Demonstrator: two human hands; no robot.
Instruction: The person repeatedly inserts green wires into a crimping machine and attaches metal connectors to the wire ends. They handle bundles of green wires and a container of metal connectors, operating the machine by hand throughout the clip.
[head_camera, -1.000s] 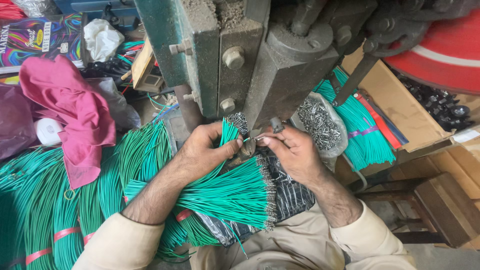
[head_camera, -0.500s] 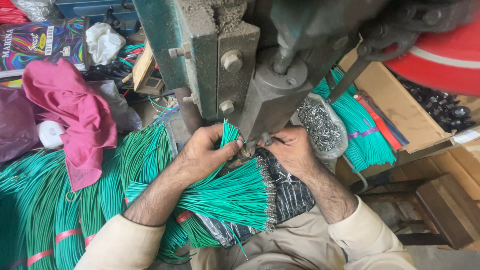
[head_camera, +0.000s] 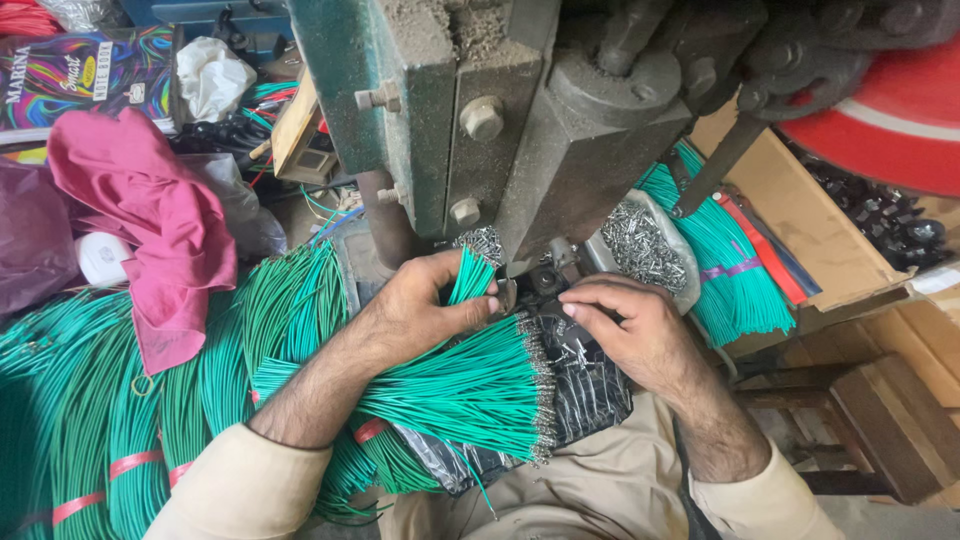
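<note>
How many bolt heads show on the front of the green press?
3. One bolt sticks out of the left green plate, a large one sits on the middle block, a smaller one lies below it. Others may be hidden behind the machine parts.

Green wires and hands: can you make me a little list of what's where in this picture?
left hand: grips a small bunch of green wires, tips up toward the machine
right hand: fingers pinched just under the machine's tool; what they hold is too small to tell
machine: dusty grey-green metal press above both hands
lap bundle: green wires with metal tips, lying on black plastic
pink cloth: draped over long green wires on the left
cardboard box: right side, more green wires inside
</note>
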